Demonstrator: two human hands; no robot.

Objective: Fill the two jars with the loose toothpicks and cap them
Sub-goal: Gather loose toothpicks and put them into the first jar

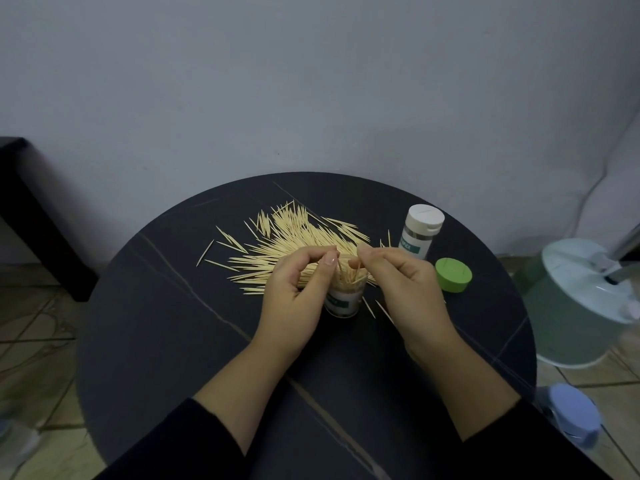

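A pile of loose toothpicks (294,233) lies spread over the far middle of the round black table (173,323). An open clear jar (344,301) with a white and green label stands in front of the pile, toothpicks sticking up out of its mouth. My left hand (294,292) holds a bundle of toothpicks just left of the jar. My right hand (398,275) pinches a few toothpicks over the jar's mouth. A second jar (419,233) with a white cap on stands at the right. A loose green cap (453,274) lies beside it.
A pale green bucket-like bin (581,306) stands on the floor to the right of the table. A blue-capped bottle (571,415) lies low at the right edge. A dark bench (31,216) is at the left, against the grey wall.
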